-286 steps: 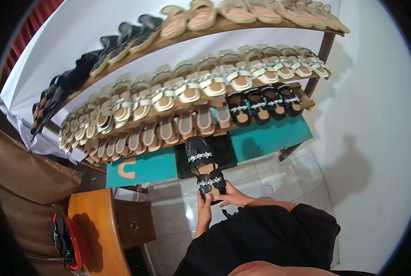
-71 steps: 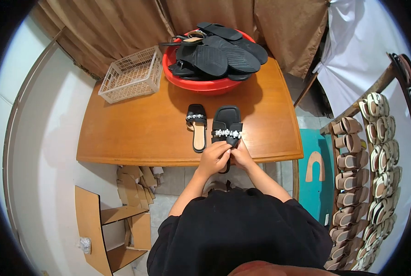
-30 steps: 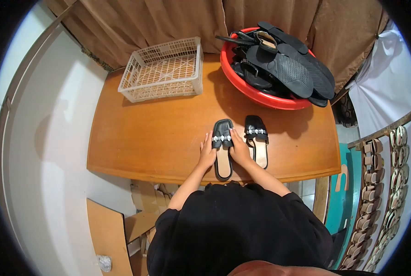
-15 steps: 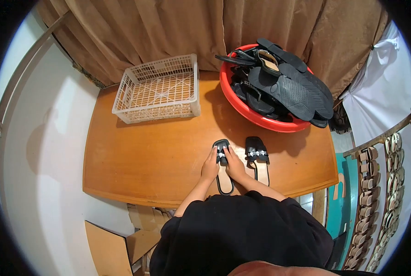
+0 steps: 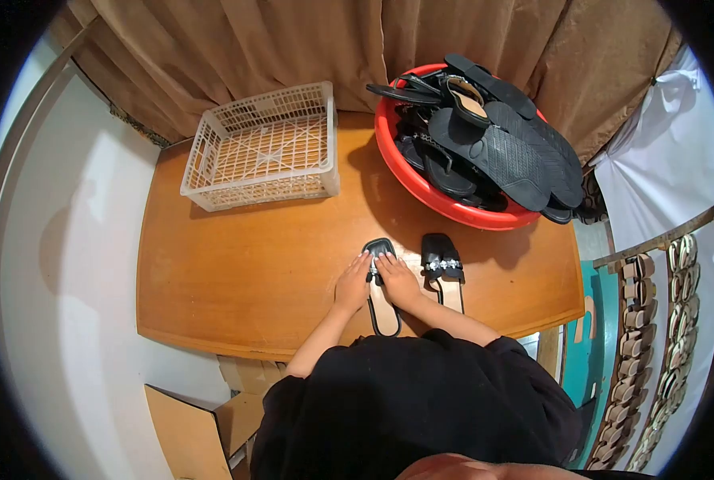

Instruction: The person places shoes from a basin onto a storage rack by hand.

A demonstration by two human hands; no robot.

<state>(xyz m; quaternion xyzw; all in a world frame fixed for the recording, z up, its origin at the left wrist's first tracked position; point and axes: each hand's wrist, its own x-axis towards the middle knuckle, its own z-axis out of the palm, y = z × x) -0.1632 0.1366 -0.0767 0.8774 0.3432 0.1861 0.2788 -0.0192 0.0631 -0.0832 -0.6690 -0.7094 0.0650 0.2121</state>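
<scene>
A black slide sandal (image 5: pixel 385 317) with a beige insole and a silvery ornament on its strap lies on the table near my body, toe pointing away. My left hand (image 5: pixel 352 283) grips its left side, fingertips on the strap. From the right, my right hand (image 5: pixel 399 283) holds the same strap, its fingers over the black upper. Both hands partly cover the ornament, and my thumbs are hard to make out. Just right of my right hand lies the matching sandal (image 5: pixel 442 260), its ornamented strap facing up, untouched.
A white plastic crate (image 5: pixel 254 186) stands at the back left of the wooden table (image 5: pixel 237 272). At the back right, a red basin (image 5: pixel 437 206) is heaped with black sandals (image 5: pixel 509 152). Racks of footwear (image 5: pixel 633 344) stand right of the table. A brown curtain (image 5: pixel 293 48) hangs behind.
My left hand has shifted slightly outward, its fingers still on the strap. The right fingers now lie farther across the strap. The camera view has shifted a little.
</scene>
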